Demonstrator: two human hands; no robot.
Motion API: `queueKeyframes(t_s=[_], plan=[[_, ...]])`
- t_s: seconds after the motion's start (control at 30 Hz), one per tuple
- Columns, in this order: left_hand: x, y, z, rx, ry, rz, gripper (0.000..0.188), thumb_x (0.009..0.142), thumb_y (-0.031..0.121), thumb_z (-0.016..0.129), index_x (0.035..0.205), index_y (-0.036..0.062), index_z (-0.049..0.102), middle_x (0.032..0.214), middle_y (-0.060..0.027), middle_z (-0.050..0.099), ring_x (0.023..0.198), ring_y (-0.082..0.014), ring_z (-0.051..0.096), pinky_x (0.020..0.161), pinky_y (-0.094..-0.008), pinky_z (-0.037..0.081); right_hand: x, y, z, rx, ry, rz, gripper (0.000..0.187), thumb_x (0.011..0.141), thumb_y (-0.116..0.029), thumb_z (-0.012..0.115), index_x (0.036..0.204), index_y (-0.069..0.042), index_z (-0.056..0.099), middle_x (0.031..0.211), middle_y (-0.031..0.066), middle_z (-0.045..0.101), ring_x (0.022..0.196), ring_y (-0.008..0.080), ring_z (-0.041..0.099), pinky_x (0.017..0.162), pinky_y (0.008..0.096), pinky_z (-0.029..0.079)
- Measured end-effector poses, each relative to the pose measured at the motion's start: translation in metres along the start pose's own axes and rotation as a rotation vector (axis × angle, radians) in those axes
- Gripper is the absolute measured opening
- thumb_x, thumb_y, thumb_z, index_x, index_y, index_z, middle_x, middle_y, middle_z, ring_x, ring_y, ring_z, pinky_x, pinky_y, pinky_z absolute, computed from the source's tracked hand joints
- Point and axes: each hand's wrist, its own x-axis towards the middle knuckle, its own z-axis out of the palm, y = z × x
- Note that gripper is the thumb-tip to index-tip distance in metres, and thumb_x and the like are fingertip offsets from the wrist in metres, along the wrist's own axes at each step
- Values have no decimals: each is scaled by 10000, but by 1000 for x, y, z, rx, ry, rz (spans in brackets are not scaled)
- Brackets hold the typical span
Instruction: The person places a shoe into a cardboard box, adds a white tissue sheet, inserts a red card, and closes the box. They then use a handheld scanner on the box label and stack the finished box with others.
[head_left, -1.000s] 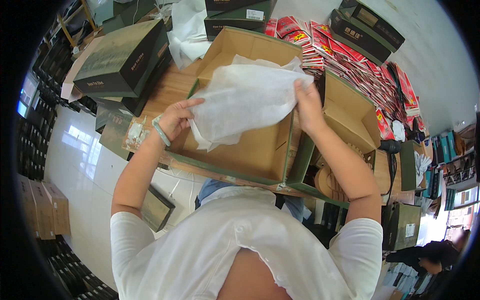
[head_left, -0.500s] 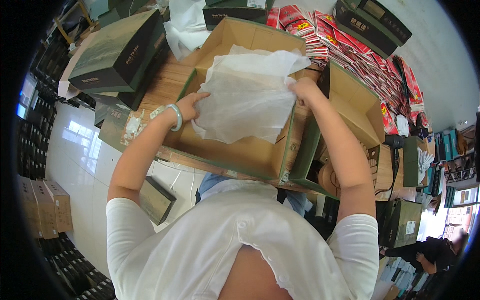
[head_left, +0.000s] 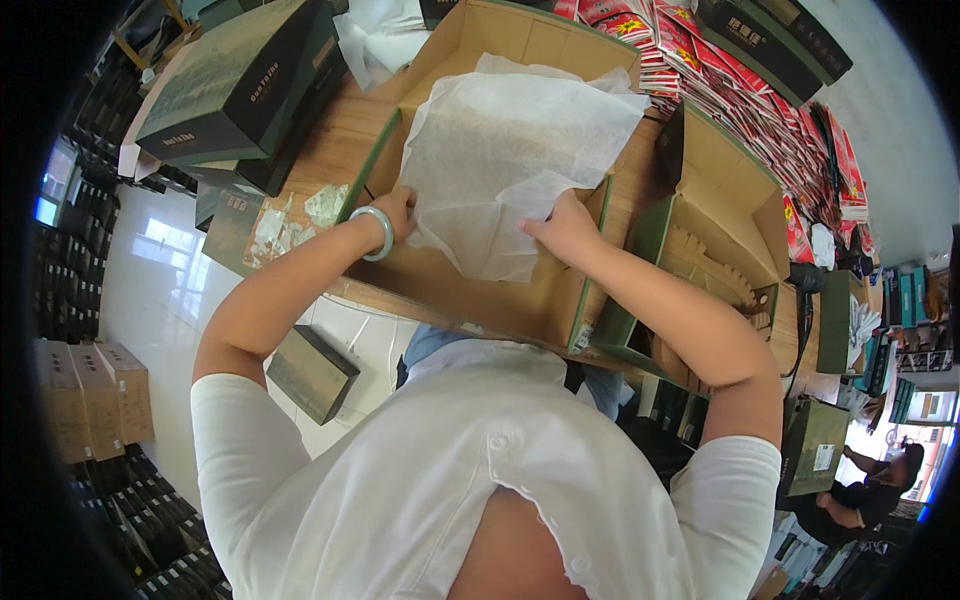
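A sheet of thin white tissue paper [head_left: 500, 150] spreads over an open shoebox [head_left: 460, 300], green outside and brown inside, with its lid raised at the far side. My left hand [head_left: 398, 213], a pale bangle at its wrist, has its fingers closed at the paper's left edge, inside the box. At the paper's lower right part, my right hand [head_left: 566, 230] pinches it between thumb and fingers. The paper hides most of the box's inside, and whatever lies beneath it cannot be seen.
Right of it stands a second open box [head_left: 725, 190] holding a toothed cardboard insert [head_left: 705, 265]. Closed green shoeboxes [head_left: 230, 90] are stacked at left. Red printed packets [head_left: 720, 90] are piled at the back right. A black hair dryer [head_left: 806, 278] hangs at right; a person [head_left: 880, 490] sits beyond.
My right hand has moved from the paper's upper right edge down and left to its lower right part. My left hand stays at the left edge. The paper's near part has shifted and folded.
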Motion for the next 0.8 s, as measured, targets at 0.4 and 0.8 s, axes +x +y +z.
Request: queueKeyframes(t_s=[0.4,0.8], plan=[[-13,22,-54,-469,140,10,257,817,184,723,973,17,606,769,-51,566,730,-198,578,727,-325,500,-11,30,-44,-104,226,-28,427,876,-32,579,1230,77,366,925,279,629,742,373,663,581,417,526],[-47,28,-63,388,-250,151,361,810,37,590,1161,24,507,1143,-222,612,1069,-387,599,910,-410,480,-19,-4,36,-999,18,-38,465,790,-92,667,1150,60,415,753,124,684,671,240,708,501,318,544]])
